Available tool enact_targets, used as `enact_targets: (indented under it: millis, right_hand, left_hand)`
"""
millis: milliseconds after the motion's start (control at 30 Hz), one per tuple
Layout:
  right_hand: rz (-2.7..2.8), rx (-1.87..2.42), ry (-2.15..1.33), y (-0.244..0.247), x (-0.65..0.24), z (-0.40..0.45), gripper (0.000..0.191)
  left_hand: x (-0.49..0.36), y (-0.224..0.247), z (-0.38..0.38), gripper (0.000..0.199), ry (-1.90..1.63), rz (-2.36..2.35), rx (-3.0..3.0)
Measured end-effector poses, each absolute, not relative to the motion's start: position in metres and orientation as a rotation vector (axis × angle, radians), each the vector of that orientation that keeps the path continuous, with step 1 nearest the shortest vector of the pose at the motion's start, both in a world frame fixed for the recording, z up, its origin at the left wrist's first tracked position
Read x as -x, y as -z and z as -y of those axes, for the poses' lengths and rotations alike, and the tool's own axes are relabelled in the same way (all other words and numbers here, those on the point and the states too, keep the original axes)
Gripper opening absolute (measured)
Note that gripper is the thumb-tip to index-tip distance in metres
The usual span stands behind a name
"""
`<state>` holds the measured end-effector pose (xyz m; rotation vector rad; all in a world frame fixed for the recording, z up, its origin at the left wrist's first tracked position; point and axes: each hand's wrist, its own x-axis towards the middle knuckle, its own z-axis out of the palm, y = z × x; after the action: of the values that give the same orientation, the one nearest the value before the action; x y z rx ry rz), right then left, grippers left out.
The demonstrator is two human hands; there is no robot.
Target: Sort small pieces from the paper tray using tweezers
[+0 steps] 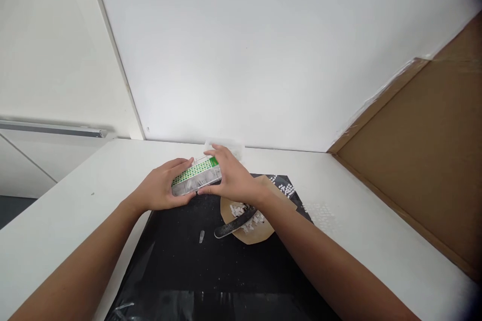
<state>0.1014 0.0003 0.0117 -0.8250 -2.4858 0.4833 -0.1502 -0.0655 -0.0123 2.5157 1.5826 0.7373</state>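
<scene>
Both hands hold a clear plastic nail tip box (197, 180), tilted above the back of a black mat (181, 256). It has compartments with clear pieces inside and a green-and-white printed top. My left hand (164, 184) grips its left end, thumb above and fingers below. My right hand (235, 175) wraps round the right end. Beneath my right forearm lies a black nail file (235, 223), partly across a round tan paper (259, 235) with small white bits (250, 223) on it. One clear nail tip (202, 236) rests on the mat.
Behind my right hand, a translucent container (235, 149) stands against the white wall (241, 50). White rectangular marks (286, 189) cover the mat's far right corner. A brown cardboard panel (417, 150) leans at the right. The white table (94, 215) ends at the left.
</scene>
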Motion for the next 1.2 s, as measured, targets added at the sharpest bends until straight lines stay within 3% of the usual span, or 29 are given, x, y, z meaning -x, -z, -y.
enact_targets:
  millis: [100,267,567,900,1200]
  right_hand:
    - [2.295,0.788,-0.772,-0.014,-0.105,-0.002,0.098]
    - [2.148,0.641,-1.075,-0.014,-0.109,-0.007,0.085]
    - [2.2,0.612,-0.89,-0.015,-0.113,-0.009,0.076]
    - [2.442,0.589,-0.539,-0.014,-0.112,-0.006,0.091]
    - [2.441,0.636,-0.483,-0.013,-0.109,-0.001,0.08]
  left_hand:
    - [0.146,0.009,0.065,0.083,-0.893,-1.524,-2.471]
    - [0.136,0.003,0.07,0.076,-1.043,-1.413,-2.302]
    - [0.135,0.018,0.067,0.074,-1.038,-1.324,-2.171]
    - [0.13,0.03,0.066,0.072,-1.063,-1.347,-2.189]
    - [0.128,0.035,0.065,0.068,-1.021,-1.264,-2.343]
